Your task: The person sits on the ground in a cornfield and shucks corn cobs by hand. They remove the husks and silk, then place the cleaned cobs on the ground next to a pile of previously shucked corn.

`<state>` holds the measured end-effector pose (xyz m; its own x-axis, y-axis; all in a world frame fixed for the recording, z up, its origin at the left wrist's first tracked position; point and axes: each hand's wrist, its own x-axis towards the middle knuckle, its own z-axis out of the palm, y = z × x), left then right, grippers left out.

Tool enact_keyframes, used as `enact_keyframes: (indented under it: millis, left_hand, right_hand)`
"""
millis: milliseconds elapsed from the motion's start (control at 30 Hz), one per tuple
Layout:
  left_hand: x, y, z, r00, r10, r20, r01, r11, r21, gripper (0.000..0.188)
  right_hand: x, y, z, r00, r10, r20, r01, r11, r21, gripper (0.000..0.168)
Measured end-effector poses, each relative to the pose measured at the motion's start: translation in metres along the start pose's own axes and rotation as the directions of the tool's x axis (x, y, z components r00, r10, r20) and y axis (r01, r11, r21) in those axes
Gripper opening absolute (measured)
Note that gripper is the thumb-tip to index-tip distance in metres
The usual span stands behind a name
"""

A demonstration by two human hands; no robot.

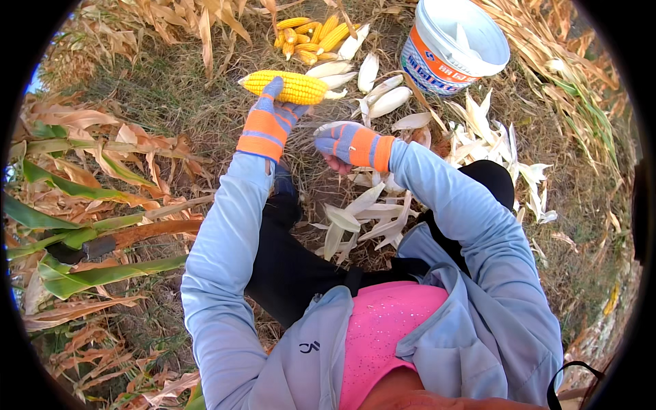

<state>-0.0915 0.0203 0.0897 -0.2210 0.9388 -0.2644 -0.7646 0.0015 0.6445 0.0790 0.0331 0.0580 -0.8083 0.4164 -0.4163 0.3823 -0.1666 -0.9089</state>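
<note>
My left hand [270,123], in an orange and grey-blue work glove, grips a husked ear of yellow corn [287,87]. The thumb lies across its near side, and the ear is held roughly level, tip to the left. To the right, my right hand [348,146] wears a matching glove and is apart from the ear. Its fingers curl inward with some bare fingertips showing below; the palm is hidden, so whether it holds anything is unclear. Beyond the hands lies a pile of husked yellow ears [310,38]. Several ears in pale husks [390,101] lie right of it.
A white plastic bucket [441,56] with a printed label stands at the upper right. Loose pale husks [359,220] lie between my legs, with more husks [487,138] below the bucket. Dry corn stalks [128,148] spread along the left; others [558,66] lie upper right.
</note>
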Motion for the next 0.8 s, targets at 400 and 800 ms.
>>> enact_keyframes:
  millis: [400,800]
  left_hand:
    - [0.003,-0.006,0.01,0.958,-0.281,0.056,0.27,0.951,0.153,0.036]
    - [0.005,-0.012,0.007,0.989,-0.104,0.102,0.09,0.987,0.134,0.04]
  right_hand:
    - [0.011,-0.022,-0.007,0.963,-0.271,0.013,0.131,0.504,0.854,0.05]
    - [0.008,-0.032,-0.007,0.984,-0.163,0.068,0.144,0.963,0.227,0.03]
